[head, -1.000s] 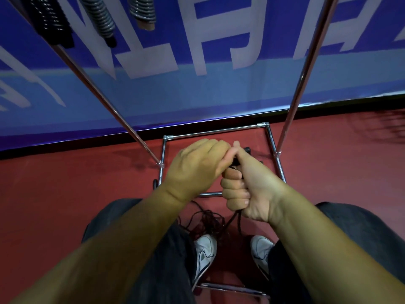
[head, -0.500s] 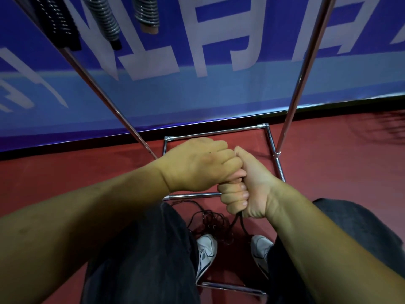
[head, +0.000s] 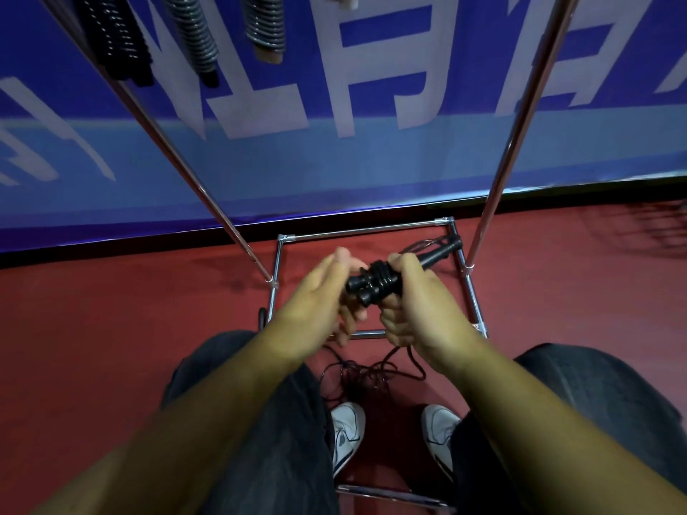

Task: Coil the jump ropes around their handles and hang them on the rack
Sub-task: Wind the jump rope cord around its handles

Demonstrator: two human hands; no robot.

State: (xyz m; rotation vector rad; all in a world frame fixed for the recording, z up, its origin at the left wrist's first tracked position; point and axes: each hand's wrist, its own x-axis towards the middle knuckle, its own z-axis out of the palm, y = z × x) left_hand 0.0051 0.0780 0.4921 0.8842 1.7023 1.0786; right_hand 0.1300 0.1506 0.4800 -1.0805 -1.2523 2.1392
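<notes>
My right hand grips a pair of black jump rope handles held side by side, with several turns of black cord wound round their middle. The far handle ends stick out beyond my fingers. My left hand is blurred just left of the handles; whether it holds the cord is unclear. The loose black cord hangs down from my right hand into a tangle on the red floor between my shoes. Coiled ropes hang from the chrome rack at the top left.
The rack's two chrome uprights slant up either side of my hands, and its base frame lies on the red floor. A blue banner wall stands right behind. My white shoes are by the front base bar.
My left hand has come off the handles and swung to the left. The handles, hidden before under both hands, now show with cord turns on them.
</notes>
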